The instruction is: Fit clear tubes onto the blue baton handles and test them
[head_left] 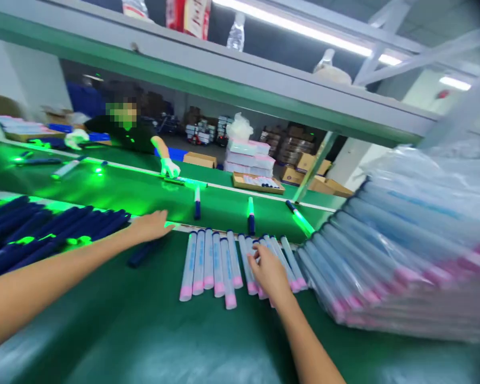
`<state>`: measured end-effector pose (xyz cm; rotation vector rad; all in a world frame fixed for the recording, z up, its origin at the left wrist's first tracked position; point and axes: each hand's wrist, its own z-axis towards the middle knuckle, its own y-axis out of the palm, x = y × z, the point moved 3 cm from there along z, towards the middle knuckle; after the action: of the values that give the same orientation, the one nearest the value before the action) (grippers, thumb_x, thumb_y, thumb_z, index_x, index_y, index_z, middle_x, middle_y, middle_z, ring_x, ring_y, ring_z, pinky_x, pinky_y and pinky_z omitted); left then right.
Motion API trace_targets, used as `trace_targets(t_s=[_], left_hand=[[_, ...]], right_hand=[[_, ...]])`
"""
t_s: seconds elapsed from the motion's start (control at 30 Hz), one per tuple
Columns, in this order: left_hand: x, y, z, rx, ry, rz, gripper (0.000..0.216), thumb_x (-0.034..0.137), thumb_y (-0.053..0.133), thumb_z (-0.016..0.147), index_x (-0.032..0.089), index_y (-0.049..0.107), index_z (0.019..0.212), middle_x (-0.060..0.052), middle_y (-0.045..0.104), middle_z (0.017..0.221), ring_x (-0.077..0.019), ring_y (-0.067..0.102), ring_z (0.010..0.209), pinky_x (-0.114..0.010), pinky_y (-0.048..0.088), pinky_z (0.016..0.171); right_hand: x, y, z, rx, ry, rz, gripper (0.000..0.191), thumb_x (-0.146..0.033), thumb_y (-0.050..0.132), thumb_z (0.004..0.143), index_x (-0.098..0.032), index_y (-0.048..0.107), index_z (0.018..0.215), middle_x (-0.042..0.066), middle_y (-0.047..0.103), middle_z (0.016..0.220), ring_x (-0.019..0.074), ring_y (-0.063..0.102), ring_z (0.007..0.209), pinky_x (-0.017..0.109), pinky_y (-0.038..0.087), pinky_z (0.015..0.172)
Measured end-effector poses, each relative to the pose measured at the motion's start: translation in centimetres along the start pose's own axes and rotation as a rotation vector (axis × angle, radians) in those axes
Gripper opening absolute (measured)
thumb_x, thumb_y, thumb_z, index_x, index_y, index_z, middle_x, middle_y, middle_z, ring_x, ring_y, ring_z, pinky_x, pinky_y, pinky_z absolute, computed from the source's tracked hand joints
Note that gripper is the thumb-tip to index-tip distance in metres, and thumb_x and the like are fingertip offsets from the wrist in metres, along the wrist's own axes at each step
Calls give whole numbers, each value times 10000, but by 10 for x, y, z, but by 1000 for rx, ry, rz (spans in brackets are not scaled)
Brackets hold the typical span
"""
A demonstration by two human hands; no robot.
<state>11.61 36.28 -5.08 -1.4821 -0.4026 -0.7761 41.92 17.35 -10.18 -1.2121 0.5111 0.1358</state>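
Note:
My left hand (150, 226) is stretched over the near edge of the green belt, its fingertips apart and nothing visible between them. Beneath its wrist lies a dark blue stick (140, 257), partly hidden by the forearm. My right hand (267, 266) hovers low over a row of clear plastic tubes (200, 261) with pink ends and blue lettering. Its fingers are bent and apart, near or touching the tubes; the hand hides several of them. Left of my left arm is a pile of dark blue sticks (52, 229).
A plastic-wrapped stack of similar tubes (384, 256) rises at right. Sticks with green-lit ends, such as one stick (251, 216), lie on the green belt (224, 205). Across it works a person with a gloved hand (170, 168). A shelf (208, 53) with bottles spans overhead.

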Motion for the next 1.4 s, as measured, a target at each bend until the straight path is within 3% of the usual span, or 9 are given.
trace_targets(t_s=[0.1, 0.2, 0.5, 0.6, 0.7, 0.83, 0.9, 1.23, 1.4], left_hand=[[-37, 5, -4, -66, 32, 150, 330, 272, 767, 770, 91, 672, 1028, -195, 698, 1116, -417, 653, 1061, -529, 497, 924], [-47, 13, -11, -61, 52, 94, 413, 339, 690, 782, 130, 632, 1134, -155, 700, 1067, -370, 682, 911, -449, 513, 809], [15, 60, -78, -16, 28, -887, 601, 519, 601, 880, 226, 456, 1384, 5, 585, 882, -113, 562, 576, -247, 482, 513], [32, 83, -117, -308, 70, -1083, 637, 527, 618, 899, 262, 394, 1434, 20, 588, 868, -96, 523, 529, -227, 450, 460], [45, 100, -154, -651, 153, -1055, 486, 550, 605, 924, 205, 520, 1255, 15, 584, 844, -75, 492, 507, -202, 404, 431], [46, 108, -169, -787, 250, -939, 395, 565, 557, 954, 170, 561, 955, 16, 552, 823, -59, 470, 509, -193, 379, 430], [45, 111, -168, -831, 274, -907, 381, 551, 539, 970, 171, 561, 948, 14, 555, 822, -58, 464, 511, -197, 369, 439], [54, 106, -172, -978, 161, -1036, 356, 533, 559, 953, 179, 526, 937, 17, 560, 770, -53, 445, 446, -201, 344, 416], [54, 109, -176, -861, 205, -941, 350, 522, 523, 982, 179, 533, 914, 10, 564, 781, -58, 442, 464, -202, 345, 411]], right_hand=[[-15, 6, -3, -87, 29, -198, 349, -374, 511, 940, -162, 641, 1184, 151, 679, 1175, 287, 649, 1090, 373, 499, 887], [-24, 14, -3, -112, 66, -223, 350, -323, 541, 921, -142, 628, 1208, 188, 648, 1250, 312, 613, 1180, 388, 488, 923], [-30, -13, 10, -91, 136, -5, 348, -200, 562, 788, -122, 616, 1122, 184, 704, 1008, 324, 689, 999, 460, 488, 901], [-34, -40, 14, 8, 104, 214, 434, -263, 377, 870, -164, 484, 1279, 124, 668, 1093, 220, 676, 964, 365, 521, 846], [-51, -44, 8, 131, 98, 705, 415, -288, 288, 876, -238, 448, 1256, 23, 615, 1014, 113, 612, 760, 249, 511, 697], [-79, -22, -2, 186, 93, 1850, 231, -348, 597, 806, -244, 539, 1004, -76, 475, 754, 41, 386, 509, 155, 372, 501], [-89, -14, -7, 154, 122, 2035, 238, -340, 685, 807, -235, 539, 963, -93, 445, 722, 23, 352, 487, 133, 352, 478], [-105, -31, -26, 215, -21, 1936, 213, -359, 662, 860, -261, 491, 939, -103, 372, 669, 33, 313, 464, 147, 332, 448], [-114, -29, -30, 298, -27, 1808, 191, -342, 628, 906, -262, 455, 914, -108, 394, 645, 32, 332, 448, 157, 306, 430]])
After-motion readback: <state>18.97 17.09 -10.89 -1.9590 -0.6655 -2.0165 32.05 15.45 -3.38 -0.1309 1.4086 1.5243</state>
